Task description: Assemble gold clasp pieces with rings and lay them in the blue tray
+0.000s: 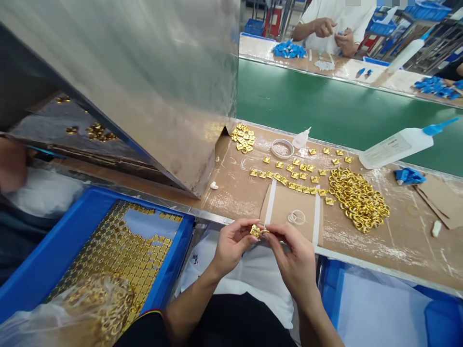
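Between the fingertips of my left hand is a small square gold-coloured piece. My right hand pinches a gold ring right beside it; whether the two parts touch is too small to tell. Both hands are above the bench's front edge. Just beyond them, a cardboard pad with white tape strips carries a small clear round dish. Behind the pad, several square gold pieces stand in rows. A heap of gold rings lies to the right.
A large metal panel rises at the left. A blue tray of gold pieces sits below it. On the bench are a tape roll, a small white bottle and a larger bottle. A co-worker sits across the green belt.
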Tool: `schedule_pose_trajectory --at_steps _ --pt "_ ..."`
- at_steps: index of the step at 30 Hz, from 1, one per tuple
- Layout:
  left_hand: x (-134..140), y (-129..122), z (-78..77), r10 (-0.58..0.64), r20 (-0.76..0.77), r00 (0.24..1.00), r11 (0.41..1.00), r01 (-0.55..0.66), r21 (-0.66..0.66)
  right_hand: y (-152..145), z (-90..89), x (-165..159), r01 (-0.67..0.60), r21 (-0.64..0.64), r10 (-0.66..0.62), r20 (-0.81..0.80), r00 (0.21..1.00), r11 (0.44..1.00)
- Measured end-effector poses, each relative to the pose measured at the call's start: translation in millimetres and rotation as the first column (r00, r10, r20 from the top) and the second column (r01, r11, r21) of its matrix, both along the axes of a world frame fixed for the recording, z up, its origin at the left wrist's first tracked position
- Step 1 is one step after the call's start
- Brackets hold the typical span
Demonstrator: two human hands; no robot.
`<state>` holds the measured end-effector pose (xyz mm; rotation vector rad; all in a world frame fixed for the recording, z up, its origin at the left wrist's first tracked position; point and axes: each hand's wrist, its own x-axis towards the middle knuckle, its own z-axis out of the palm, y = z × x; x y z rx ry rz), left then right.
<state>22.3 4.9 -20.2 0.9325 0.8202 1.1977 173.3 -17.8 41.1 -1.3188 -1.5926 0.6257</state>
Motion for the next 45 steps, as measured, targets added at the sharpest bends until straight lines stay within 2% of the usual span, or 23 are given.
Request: schedule_pose_trajectory --at_steps 6,13,23,33,40,45 --pt "1.9 0.2 1.4 -0.025 0.017 1.0 0.999 0.024 0.028 2.6 -4.6 -3.7 0.0 0.004 0.0 0.059 0.998 1.0" --pt "0.5 -2.1 1.2 0.043 0.017 0.999 0.993 -0.045 0.113 0.9 -4.7 -8.7 -0.042 0.001 0.042 0.089 0.995 0.999" --pt "-0.5 -4.7 -1.9 0.057 0.017 0.998 0.991 -0.059 0.121 -10.7 -5.2 -16.0 0.01 -0.016 -0.006 0.202 0.979 1.0" --pt "-9.2 7.7 -14.6 -0.027 0.208 0.978 0.999 0.019 0.044 -3.6 -5.6 -28.2 0.002 -0.036 0.002 0.091 0.996 0.999" --pt "-16.1 8.5 -20.3 0.023 0.227 0.974 0.999 -0.031 0.033 -2.4 -2.5 -39.1 -0.019 -0.054 0.018 -0.022 1.0 0.998" --pt "-15.6 10.3 -21.5 -0.02 0.34 0.94 0.998 0.0 0.06 -5.3 -0.9 -43.3 0.012 -0.048 -0.022 -0.208 0.978 0.999"
